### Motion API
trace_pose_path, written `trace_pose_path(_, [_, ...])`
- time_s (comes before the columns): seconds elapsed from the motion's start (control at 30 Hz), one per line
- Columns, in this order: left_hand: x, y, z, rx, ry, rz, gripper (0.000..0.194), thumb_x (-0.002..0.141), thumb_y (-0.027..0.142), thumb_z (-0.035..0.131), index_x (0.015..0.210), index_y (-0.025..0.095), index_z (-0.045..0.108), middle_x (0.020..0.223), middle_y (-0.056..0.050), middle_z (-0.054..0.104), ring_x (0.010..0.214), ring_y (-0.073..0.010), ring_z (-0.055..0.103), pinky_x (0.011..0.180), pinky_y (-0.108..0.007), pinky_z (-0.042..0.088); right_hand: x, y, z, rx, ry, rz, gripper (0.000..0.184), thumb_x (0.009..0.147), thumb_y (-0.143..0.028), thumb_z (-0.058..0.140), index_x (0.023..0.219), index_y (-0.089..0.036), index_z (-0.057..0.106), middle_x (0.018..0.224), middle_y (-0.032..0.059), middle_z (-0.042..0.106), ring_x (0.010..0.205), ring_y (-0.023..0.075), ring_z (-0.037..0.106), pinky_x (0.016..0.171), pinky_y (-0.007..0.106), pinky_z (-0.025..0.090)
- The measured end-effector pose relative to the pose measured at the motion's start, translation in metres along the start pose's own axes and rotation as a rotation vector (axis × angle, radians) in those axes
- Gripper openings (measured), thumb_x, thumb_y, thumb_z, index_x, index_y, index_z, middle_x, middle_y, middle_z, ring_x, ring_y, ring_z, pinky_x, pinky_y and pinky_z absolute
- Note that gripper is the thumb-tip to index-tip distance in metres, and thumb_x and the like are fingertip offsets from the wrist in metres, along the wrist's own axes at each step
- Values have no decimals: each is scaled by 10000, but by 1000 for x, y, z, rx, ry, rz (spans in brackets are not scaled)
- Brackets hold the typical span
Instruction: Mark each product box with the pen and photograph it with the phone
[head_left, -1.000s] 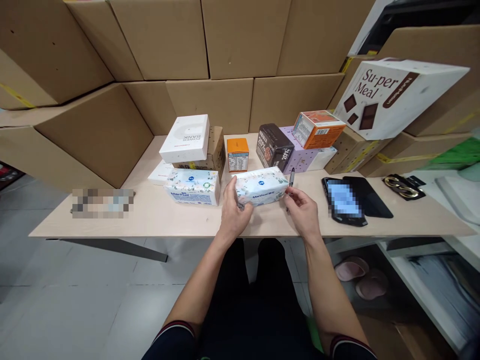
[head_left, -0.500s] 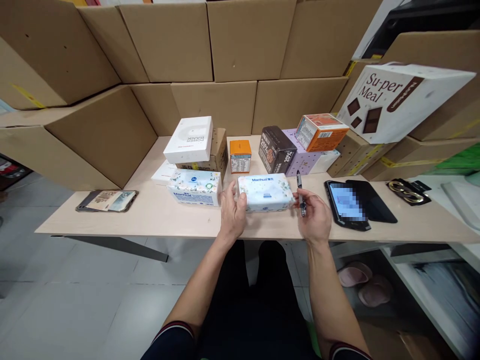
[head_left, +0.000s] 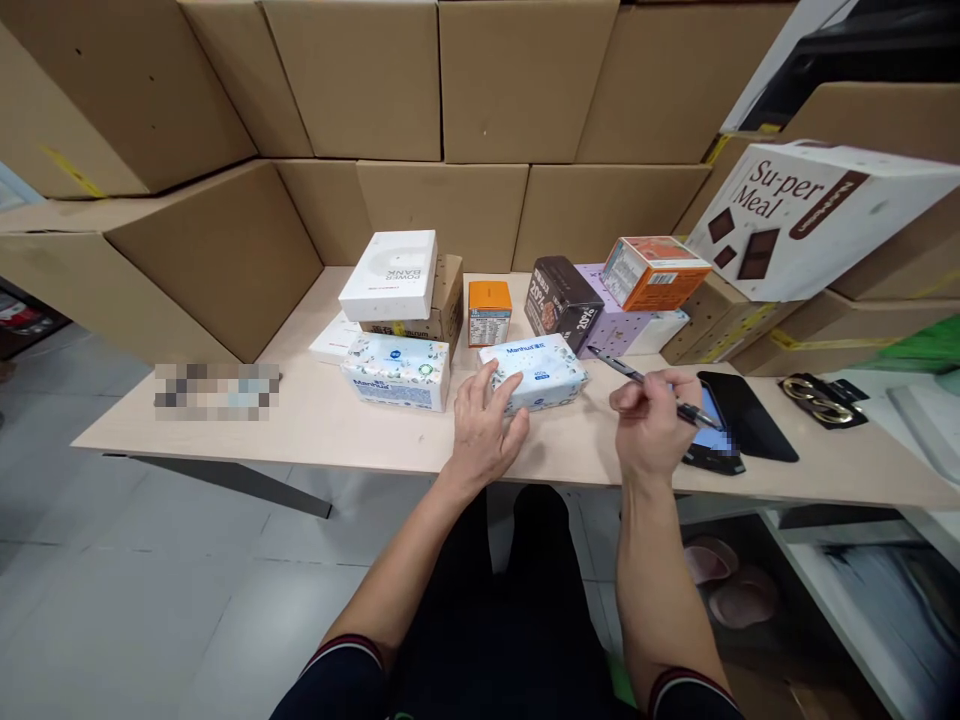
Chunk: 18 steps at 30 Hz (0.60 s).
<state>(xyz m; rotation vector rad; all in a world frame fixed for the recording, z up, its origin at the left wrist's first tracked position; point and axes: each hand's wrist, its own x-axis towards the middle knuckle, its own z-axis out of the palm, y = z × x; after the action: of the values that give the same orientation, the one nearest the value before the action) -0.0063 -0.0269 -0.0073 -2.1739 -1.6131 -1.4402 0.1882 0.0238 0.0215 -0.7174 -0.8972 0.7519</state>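
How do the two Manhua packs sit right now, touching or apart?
Apart. The head view shows a strip of tabletop between the left Manhua pack and the right Manhua pack.

Bright, fairly even indoor light reaches your pale wood-toned, flat surface [head_left: 315, 425], apparently from above.
Your wide view stretches towards its edges, where the big brown cardboard boxes [head_left: 217, 250] lean outward; you get whitish glare on the pale grey tiled floor [head_left: 285, 600], while the rounded pink slippers [head_left: 742, 602] sit blurred in shade. You can read the large lettering on the white, floral, plastic-wrapped tissue pack [head_left: 536, 375], and your black fabric trousers [head_left: 450, 580] show almost no detail. Coarse pixelation [head_left: 217, 392] masks something at the surface's left end.
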Motion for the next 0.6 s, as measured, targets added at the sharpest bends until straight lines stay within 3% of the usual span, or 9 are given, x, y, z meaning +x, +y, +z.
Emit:
trace_pose_path(0.1, [1,1,1,67,-36,10,421,962,339,555,1359,203,588,1483,-155,464,1283,-315,471,1100,-478,402,8,-9,21,-18,-207,78,249,885,-413,573,1007,-204,632,678,-11,701,593,139,650,615,285,523])
trace_pose_path(0.17, [2,1,2,80,-55,-6,412,954,335,565,1340,199,605,1452,-150,488,1265,-314,479,1092,-474,415,12,-11,37,-111,-330,103,272,871,-417,607,1039,-208,653,815,17,754,700,155,701,716,325,560])
trace_pose_path(0.23, [3,1,3,76,-57,-12,389,950,327,567,1313,197,620,1426,-148,498,1259,-308,483,1094,-473,422,14,-9,53,-234,-408,80,236,822,-364,687,1004,-219,644,787,-8,745,706,148,696,731,316,557])
trace_pose_path(0.33, [3,0,3,61,-53,-12,362,952,318,563,1285,192,625,1408,-153,497,1269,-304,478,1105,-477,422,16,0,71,-296,-481,71,178,812,-352,685,879,-224,581,632,-54,669,589,123,633,619,261,517])
trace_pose_path(0.47, [3,0,4,56,-43,-25,410,951,328,562,1328,166,569,1391,-158,517,1258,-305,495,1105,-477,431,14,19,76,-339,-536,115,211,868,-429,594,843,-222,563,636,-36,664,511,109,570,503,230,451])
trace_pose_path(0.6, [3,1,7,117,-38,-22,510,955,368,558,1395,113,511,1381,-181,538,1221,-317,510,1072,-473,451,11,28,69,-480,-558,-23,254,919,-423,522,805,-211,602,625,-28,644,534,110,566,535,233,445])
